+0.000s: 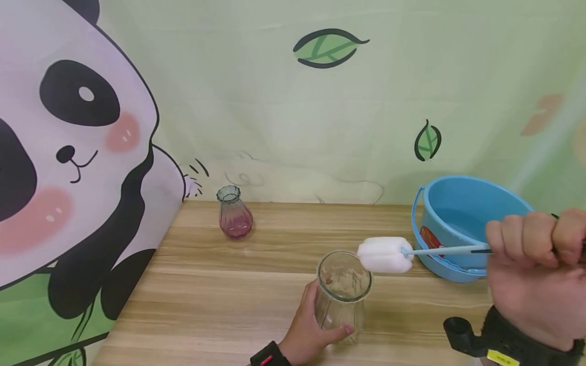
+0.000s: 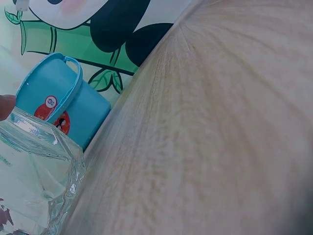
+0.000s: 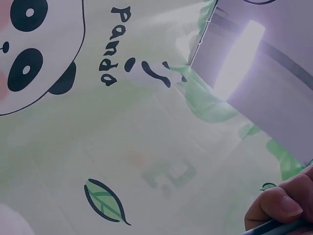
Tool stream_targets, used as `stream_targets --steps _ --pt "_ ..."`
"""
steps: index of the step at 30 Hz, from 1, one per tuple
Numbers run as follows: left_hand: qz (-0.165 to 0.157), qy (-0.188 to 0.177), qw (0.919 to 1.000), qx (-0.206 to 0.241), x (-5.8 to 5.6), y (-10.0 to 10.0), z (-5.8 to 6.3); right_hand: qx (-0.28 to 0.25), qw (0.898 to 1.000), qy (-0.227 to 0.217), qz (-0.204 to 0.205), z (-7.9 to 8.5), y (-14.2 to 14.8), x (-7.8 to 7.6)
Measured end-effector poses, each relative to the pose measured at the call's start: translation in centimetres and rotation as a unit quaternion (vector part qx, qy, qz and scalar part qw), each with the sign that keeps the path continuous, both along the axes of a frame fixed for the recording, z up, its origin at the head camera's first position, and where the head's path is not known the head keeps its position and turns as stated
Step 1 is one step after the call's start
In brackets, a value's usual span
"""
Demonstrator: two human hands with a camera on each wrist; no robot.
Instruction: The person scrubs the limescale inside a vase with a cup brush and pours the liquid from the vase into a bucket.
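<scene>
A clear glass vase (image 1: 341,310) with a wide round rim stands in front of me, and my left hand (image 1: 316,325) grips its side, thumb across the front. In the left wrist view the glass vase (image 2: 39,166) fills the lower left, with one fingertip (image 2: 7,106) at its edge. My right hand (image 1: 537,249) holds the thin blue handle (image 1: 448,250) of a bottle brush. Its white sponge head (image 1: 385,255) is level beside the vase and overlaps the right of the rim in the head view. The right wrist view catches only part of the right hand (image 3: 281,200) and the handle.
A blue bucket (image 1: 430,208) with a handle stands at the right, behind the brush. A small glass vase (image 1: 235,218), grey-green above and pink below, stands at the back left. The left wrist view shows a blue bucket (image 2: 95,110) by the panda-printed wall cloth (image 1: 151,117). The tabletop (image 1: 206,305) is wood-grained.
</scene>
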State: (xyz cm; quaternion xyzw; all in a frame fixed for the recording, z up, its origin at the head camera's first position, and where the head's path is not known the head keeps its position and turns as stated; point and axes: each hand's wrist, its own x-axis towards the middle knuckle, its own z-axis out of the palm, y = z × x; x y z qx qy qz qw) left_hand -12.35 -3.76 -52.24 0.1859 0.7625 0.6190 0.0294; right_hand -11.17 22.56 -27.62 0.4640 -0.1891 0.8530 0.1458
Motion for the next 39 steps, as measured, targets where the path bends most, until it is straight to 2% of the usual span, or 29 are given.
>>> stream_targets --steps 9,16,25,34,39 --pt "0.001 -0.01 1.0 0.0 0.1 0.1 0.0 -0.003 0.999 -0.03 -0.027 -1.0 1.2 -0.3" --pt "0.001 -0.011 0.9999 0.0 0.1 0.0 0.0 0.003 0.999 -0.04 -0.003 -2.3 1.3 -1.3" --pt "-0.001 -0.008 1.0 0.003 0.1 0.1 0.1 0.044 0.991 -0.096 -0.081 -3.5 1.2 -2.5" --pt "0.003 -0.014 0.9999 -0.007 0.0 0.1 0.0 0.083 0.98 -0.118 -0.134 -3.9 0.6 -3.4" --pt "0.003 -0.014 0.9999 -0.008 0.1 0.1 0.0 0.099 0.971 -0.124 -0.18 -4.3 0.1 -3.9"
